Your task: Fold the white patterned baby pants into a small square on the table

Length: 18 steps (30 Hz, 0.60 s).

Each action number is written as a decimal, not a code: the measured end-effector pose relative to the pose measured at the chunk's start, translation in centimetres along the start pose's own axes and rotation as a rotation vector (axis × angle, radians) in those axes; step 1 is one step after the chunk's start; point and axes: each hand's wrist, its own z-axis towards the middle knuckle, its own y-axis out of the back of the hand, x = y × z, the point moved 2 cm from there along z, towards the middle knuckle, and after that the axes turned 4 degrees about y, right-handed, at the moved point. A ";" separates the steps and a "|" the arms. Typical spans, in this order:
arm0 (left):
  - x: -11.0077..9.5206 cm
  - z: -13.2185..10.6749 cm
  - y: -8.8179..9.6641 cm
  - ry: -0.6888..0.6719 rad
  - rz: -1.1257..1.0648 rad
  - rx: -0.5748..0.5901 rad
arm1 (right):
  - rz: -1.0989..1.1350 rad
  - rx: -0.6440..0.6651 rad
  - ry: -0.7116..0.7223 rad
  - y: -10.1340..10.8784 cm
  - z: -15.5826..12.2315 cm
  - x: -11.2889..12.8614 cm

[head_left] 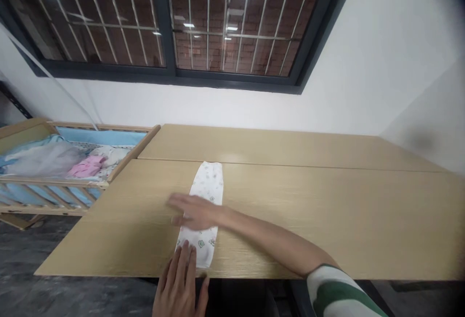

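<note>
A long, narrow piece of folded white cloth (208,181) with small printed figures lies flat on the wooden table (308,210). It looks like a baby garment, but the folds hide its exact kind. My left hand (179,278) rests at its near left corner, fingers stretched out on the cloth and the table's front edge. Across the middle of the cloth reaches my right hand (196,212), its fingers extended to the left past the cloth's edge and blurred by motion. Neither hand grips anything.
Left of the table stands a wooden crib (134,154) with light blue lining. Inside it are a pink cloth (87,166) and white netting (47,158). Behind the table is a white wall (218,108) with a barred, dark-framed window (232,80).
</note>
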 end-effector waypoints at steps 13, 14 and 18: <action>0.0 -1.9 -1.4 -0.155 0.192 -0.089 | -0.269 0.073 -0.259 1.8 -0.9 -13.7; 0.3 -2.2 -1.7 -0.176 0.200 -0.077 | -0.293 0.052 -0.314 2.8 -0.5 -15.7; 0.3 -2.8 -2.4 -0.181 0.187 -0.047 | -0.323 -0.004 -0.352 4.8 0.2 -20.3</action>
